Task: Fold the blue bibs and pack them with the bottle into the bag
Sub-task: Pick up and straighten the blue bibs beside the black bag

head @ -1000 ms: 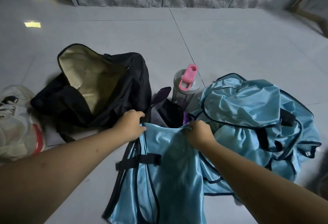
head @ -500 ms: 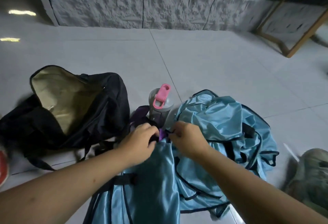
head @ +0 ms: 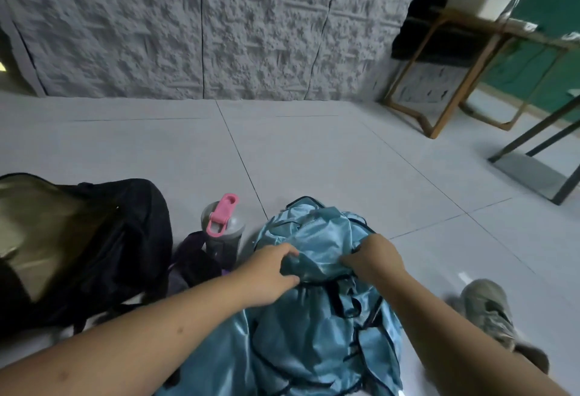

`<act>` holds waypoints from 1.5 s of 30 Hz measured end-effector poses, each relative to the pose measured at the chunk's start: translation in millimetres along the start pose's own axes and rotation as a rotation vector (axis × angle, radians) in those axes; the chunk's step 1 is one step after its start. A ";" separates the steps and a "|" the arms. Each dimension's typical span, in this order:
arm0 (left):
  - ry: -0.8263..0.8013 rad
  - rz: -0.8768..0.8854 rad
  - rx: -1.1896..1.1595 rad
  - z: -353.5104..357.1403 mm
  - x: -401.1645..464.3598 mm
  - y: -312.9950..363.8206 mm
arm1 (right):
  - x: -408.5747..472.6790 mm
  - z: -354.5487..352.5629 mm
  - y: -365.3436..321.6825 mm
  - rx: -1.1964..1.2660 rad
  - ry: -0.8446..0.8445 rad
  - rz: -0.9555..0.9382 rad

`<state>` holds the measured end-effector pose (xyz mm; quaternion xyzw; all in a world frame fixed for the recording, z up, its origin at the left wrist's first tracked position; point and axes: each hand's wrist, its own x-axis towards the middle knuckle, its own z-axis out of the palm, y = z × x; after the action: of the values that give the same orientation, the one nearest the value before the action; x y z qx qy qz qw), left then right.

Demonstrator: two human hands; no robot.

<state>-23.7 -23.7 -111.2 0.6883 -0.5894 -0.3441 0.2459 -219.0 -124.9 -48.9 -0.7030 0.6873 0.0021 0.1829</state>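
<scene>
Both hands have moved from the near bib onto the heap of blue bibs point(head: 317, 232) on the floor, left hand point(head: 270, 273) and right hand point(head: 375, 259) each gripping its cloth, so folding goes on while the bottle point(head: 223, 232) stands beside the open, unpacked bag point(head: 94, 239).

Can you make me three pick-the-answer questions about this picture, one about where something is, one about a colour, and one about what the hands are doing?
1. Where is the bottle?
A. inside the bag
B. on the floor between the bag and the bibs
C. on the table

2. What colour is the bottle's lid clip?
A. pink
B. green
C. yellow

3. What are the hands doing?
A. both grip the blue cloth
B. both lie flat on the floor
C. one holds the bottle

Answers: 1 B, it stands on the tiles beside the black bag. 2 A, the clip is pink. 3 A, the left hand and right hand pinch the bibs.
</scene>
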 end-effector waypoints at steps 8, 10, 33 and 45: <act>0.127 -0.160 -0.095 -1.8 11.5 -13.9 | 8.3 2.9 5.1 0.224 0.054 -0.046; 0.137 -0.210 -0.226 -0.3 14.8 -16.8 | 11.2 3.2 2.5 0.317 0.057 -0.027; 0.290 0.288 -0.620 -60.6 -24.5 121.1 | -38.4 -103.0 -78.4 1.404 -0.151 -0.240; 0.240 0.069 -0.934 -175.0 -9.5 141.5 | -40.8 -124.8 -76.6 0.818 -0.480 -0.547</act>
<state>18.5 -52.2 108.3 0.5193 -0.3618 -0.4819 0.6059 -178.3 -118.9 97.5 -0.7073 0.3634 -0.1524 0.5869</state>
